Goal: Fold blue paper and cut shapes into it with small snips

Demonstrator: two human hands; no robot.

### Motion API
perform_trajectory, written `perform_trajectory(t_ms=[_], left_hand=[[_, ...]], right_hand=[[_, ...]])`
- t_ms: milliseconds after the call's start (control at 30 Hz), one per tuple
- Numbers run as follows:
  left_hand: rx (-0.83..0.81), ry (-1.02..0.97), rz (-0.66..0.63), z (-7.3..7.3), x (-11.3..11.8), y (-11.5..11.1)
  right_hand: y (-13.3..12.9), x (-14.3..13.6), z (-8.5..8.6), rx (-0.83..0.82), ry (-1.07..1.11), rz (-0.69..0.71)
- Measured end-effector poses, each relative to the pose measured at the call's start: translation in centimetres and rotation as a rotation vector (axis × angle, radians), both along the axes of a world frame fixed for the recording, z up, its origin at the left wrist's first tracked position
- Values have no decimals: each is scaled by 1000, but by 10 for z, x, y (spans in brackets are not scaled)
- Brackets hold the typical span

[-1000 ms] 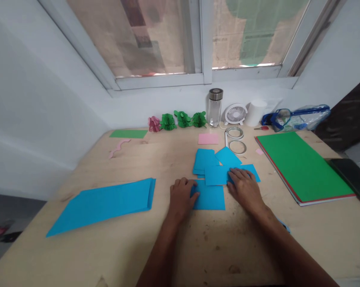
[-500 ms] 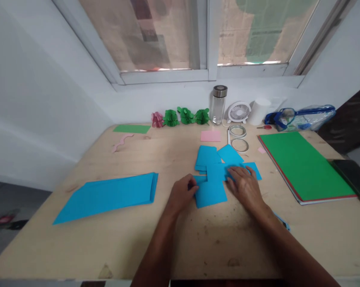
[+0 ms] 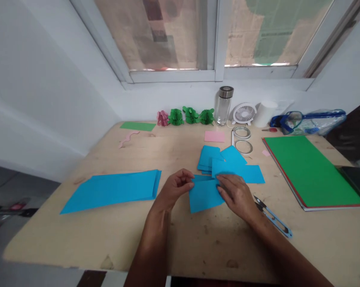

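Note:
A small blue paper piece (image 3: 205, 196) lies in front of me, between my two hands. My left hand (image 3: 174, 188) pinches its upper left corner with thumb and forefinger. At its right edge, my right hand (image 3: 236, 194) has thumb and fingers closed on the paper; the fingertips partly cover it. Just behind, more small blue paper pieces (image 3: 209, 156) overlap in a loose group, and one blue piece (image 3: 254, 173) sticks out to the right. Beside my right forearm rests a pair of blue thread snips (image 3: 274, 219), its blades pointing toward the hand.
Large blue sheets (image 3: 114, 191) lie at left, a green-topped stack of sheets (image 3: 311, 171) at right beside a dark phone (image 3: 358, 183). Along the wall stand green paper shapes (image 3: 191, 114), a glass bottle (image 3: 224, 105) and a small fan (image 3: 244, 113). Tape rolls (image 3: 243, 146) lie nearby.
My right hand has moved left and down from the blue group to the front piece's right edge. The left hand's fingers have shifted on its corner. The snips now show fully.

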State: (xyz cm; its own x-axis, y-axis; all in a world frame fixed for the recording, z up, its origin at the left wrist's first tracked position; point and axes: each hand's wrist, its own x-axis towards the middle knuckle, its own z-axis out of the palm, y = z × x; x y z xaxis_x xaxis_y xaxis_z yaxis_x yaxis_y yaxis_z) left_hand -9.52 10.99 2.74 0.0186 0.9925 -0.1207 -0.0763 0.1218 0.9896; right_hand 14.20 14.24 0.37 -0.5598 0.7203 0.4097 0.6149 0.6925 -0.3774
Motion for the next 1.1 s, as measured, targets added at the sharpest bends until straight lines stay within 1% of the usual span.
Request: perform_trajectory(t_ms=[133, 233, 333, 467, 533, 667, 767, 933, 1100], left_hand=[[-4, -34, 7, -1, 3, 1], [-20, -112, 54, -1, 10, 2], [-32, -195, 110, -3, 21, 4], [-69, -314, 163, -9, 32, 6], [-76, -338, 168, -13, 34, 8], [-57, -340, 156, -18, 33, 10], [-40, -375, 178, -21, 33, 12], [-23, -411, 230, -25, 42, 13], [-11, -470, 203, -26, 53, 12]], right_hand=[[3, -1, -7, -102, 6, -16], [5, 1, -9, -160, 23, -38], [4, 1, -8, -178, 46, -65], [2, 1, -9, -162, 52, -48], [3, 1, -10, -167, 72, -48], [6, 2, -14, -244, 166, -67], [6, 3, -15, -285, 208, -70], [5, 2, -9, -253, 156, -32], [3, 3, -4, -232, 76, 33]])
